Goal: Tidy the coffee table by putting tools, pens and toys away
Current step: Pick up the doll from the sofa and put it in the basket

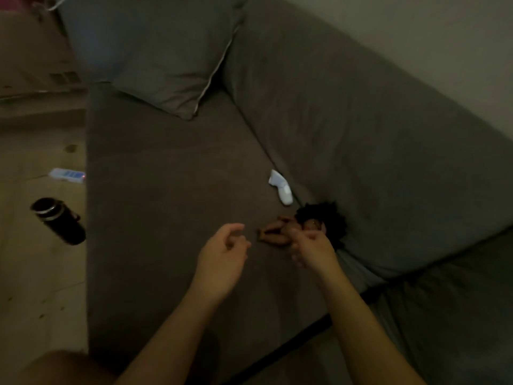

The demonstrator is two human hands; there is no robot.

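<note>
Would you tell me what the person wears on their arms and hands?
Nothing that shows: both forearms are bare to the frame edge, with no sleeves, and neither the left hand nor the right hand has a glove, watch or bracelet. The dim light could hide a thin ring.

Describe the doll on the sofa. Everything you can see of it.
The doll is small, with a brown, plastic-looking body and a mass of black frizzy hair. It lies on the grey sofa seat, hair against the foot of the backrest, legs pointing away from it. The right hand covers its torso with curled fingers; the dim picture does not show whether they grip it.
</note>
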